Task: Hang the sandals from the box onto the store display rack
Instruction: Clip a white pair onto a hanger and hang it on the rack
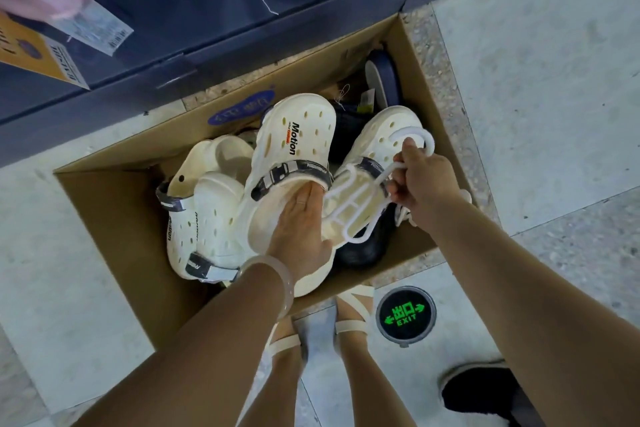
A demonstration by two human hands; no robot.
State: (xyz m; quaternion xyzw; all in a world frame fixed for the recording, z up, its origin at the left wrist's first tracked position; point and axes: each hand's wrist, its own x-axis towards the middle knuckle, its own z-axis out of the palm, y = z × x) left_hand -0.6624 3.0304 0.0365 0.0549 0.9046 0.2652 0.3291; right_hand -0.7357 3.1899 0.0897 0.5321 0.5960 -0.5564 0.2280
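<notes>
Over the brown cardboard box [114,204] at frame centre, the left hand [299,230] grips a cream perforated clog sandal [294,149] while the right hand [420,180] pinches a white plastic hanger [353,208].

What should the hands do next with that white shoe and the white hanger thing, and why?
Probably lift the pair up out of the cardboard box. The left hand already grips the cream sandal marked "Motion" by its opening, and the right hand holds the white plastic hanger lying across its partner. Both still sit in the box, low below the rack.
</notes>
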